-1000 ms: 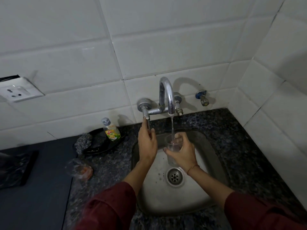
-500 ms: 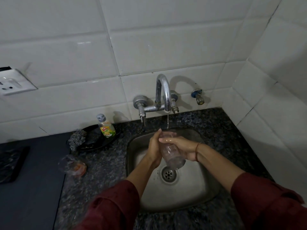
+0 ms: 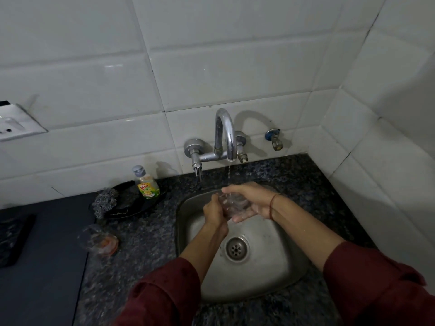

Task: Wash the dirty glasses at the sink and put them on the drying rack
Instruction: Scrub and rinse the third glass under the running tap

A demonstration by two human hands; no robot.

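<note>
Dim, soft-focused, bowed at edges

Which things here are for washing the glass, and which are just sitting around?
For the job: glass held by left hand and right hand, tap, sink, dish soap bottle, steel scrubber, second glass on the counter.

Just there: wall socket, small wall valve, black plate.

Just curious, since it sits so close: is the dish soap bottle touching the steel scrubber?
Apart. The head view shows the dish soap bottle standing on the black tray, with bare tray between it and the steel scrubber at the tray's left edge.
</note>
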